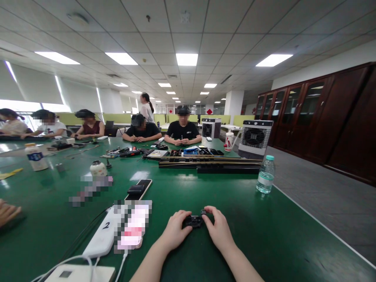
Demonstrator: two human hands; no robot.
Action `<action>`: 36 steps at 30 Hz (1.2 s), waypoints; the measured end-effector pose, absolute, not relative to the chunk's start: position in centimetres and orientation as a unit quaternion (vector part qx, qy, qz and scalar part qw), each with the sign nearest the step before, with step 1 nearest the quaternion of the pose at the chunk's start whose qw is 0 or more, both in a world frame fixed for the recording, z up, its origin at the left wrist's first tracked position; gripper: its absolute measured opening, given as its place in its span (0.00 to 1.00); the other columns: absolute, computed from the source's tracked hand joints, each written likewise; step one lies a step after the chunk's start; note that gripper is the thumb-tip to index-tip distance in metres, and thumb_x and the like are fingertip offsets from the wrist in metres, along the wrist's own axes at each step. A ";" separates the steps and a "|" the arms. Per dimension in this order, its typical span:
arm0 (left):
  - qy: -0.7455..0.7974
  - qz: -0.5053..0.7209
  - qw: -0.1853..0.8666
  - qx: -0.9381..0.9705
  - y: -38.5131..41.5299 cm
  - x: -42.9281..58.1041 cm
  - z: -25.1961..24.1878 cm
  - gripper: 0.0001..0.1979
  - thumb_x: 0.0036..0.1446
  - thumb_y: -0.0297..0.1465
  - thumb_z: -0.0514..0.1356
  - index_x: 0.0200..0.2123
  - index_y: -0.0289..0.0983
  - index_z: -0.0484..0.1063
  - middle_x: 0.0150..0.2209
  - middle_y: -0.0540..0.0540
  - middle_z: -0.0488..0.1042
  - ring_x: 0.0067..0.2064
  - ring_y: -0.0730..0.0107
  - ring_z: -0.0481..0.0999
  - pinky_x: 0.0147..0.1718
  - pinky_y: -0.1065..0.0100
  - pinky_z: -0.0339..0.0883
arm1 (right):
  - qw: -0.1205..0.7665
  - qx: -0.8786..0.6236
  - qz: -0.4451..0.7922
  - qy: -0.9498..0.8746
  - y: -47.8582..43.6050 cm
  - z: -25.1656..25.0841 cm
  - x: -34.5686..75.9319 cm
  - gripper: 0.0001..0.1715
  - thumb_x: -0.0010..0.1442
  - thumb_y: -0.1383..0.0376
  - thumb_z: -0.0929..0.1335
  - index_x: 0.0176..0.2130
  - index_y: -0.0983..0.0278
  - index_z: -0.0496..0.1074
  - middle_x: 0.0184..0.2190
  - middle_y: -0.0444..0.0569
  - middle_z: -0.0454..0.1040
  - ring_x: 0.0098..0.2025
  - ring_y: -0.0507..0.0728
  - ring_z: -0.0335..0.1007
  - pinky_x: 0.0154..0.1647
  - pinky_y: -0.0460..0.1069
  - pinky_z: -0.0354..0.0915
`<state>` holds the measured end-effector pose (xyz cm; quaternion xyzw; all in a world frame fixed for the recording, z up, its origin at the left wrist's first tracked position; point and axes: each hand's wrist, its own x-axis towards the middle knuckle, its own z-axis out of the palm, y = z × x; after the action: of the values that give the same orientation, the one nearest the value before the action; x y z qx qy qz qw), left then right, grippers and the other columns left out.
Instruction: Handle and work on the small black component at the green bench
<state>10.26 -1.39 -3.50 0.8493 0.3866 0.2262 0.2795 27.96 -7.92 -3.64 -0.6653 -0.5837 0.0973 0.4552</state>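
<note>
The black case (193, 221) sits at the wearer's end of the green table (293, 243), well in from the table's right edge; whether it rests on the top or is held just above it, I cannot tell. It is small, dark and longer than wide, with a rounded outline, and its upward side shows a hollow with lighter, shiny bits inside, too small to make out. The left hand (176, 229) pinches its left end between thumb and fingers. The right hand (219, 227) has thumb and forefinger pressed on a small block (203, 212), dark grey and squarish, just beside the case's right end; whether the two touch is unclear. A water bottle (266, 175) with a turquoise cap stands upright by the table's right edge, farther off than the hands.
</note>
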 end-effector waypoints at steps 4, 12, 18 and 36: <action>0.389 0.227 0.283 0.847 -1.3 10.2 -3.5 0.23 0.49 0.28 0.58 0.51 0.38 0.67 0.49 0.44 0.70 0.51 0.62 0.67 0.52 0.64 0.58 | 0.477 -0.669 0.085 -0.563 -7.8 -4.0 28.4 0.14 0.57 0.60 0.63 0.42 0.61 0.71 0.40 0.50 0.76 0.45 0.60 0.71 0.49 0.56 0.65; 0.383 0.232 0.296 0.844 -1.4 10.1 -3.2 0.21 0.47 0.28 0.59 0.48 0.37 0.68 0.47 0.44 0.71 0.49 0.62 0.68 0.51 0.65 0.59 | 0.503 -0.688 0.062 -0.520 -7.5 -4.4 29.3 0.18 0.58 0.58 0.61 0.45 0.63 0.70 0.41 0.53 0.76 0.45 0.60 0.72 0.49 0.56 0.66; 0.383 0.227 0.307 0.842 -1.5 10.1 -3.0 0.24 0.47 0.28 0.58 0.51 0.37 0.67 0.49 0.44 0.70 0.50 0.61 0.67 0.52 0.65 0.58 | 0.509 -0.692 0.015 -0.511 -7.5 -4.0 29.6 0.19 0.58 0.58 0.61 0.45 0.63 0.70 0.42 0.54 0.76 0.47 0.62 0.70 0.50 0.58 0.65; 0.369 0.240 0.291 0.849 -0.9 10.1 -4.2 0.22 0.48 0.28 0.58 0.49 0.39 0.68 0.48 0.45 0.71 0.50 0.61 0.68 0.51 0.62 0.59 | 0.412 -0.617 0.165 -0.650 -8.3 -2.5 26.9 0.13 0.57 0.62 0.64 0.42 0.61 0.73 0.42 0.50 0.75 0.48 0.59 0.67 0.53 0.53 0.61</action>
<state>10.07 -0.86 -4.23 0.8494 0.3689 0.2398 0.2914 26.92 -8.33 -2.55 -0.6169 -0.6500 0.1648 0.4121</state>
